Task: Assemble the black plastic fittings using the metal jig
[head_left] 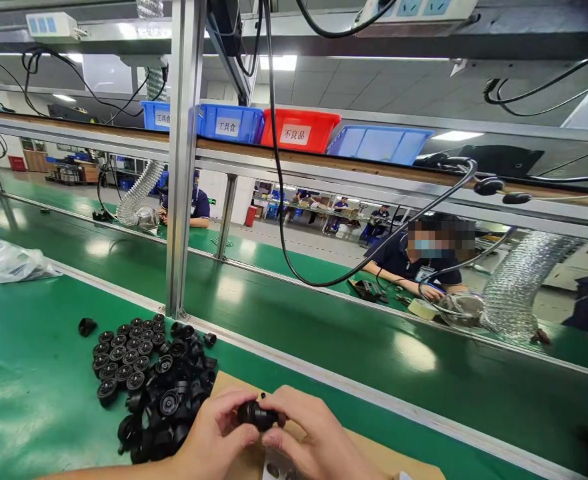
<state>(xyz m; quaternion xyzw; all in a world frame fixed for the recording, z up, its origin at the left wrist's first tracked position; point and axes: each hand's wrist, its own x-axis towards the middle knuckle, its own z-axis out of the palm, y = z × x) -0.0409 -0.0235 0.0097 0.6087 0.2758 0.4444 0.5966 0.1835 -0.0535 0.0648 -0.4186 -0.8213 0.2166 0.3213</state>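
Note:
Both my hands meet at the bottom centre over a brown cardboard sheet (384, 455). My left hand (214, 433) and my right hand (314, 437) pinch the same small black round plastic part (257, 415) between thumbs and fingertips. Just left of my left hand lies a heap of black round parts (167, 393). Beyond it, several more stand in neat rows (127, 353). One single black part (87, 326) lies apart at the far left of the rows.
A metal post (180, 200) rises from the green bench behind the parts. A green conveyor belt (324, 333) runs past it. Clear plastic bags (11, 261) lie at left. A seated person (424, 267) works opposite. Blue and red bins (299, 130) sit on the shelf above.

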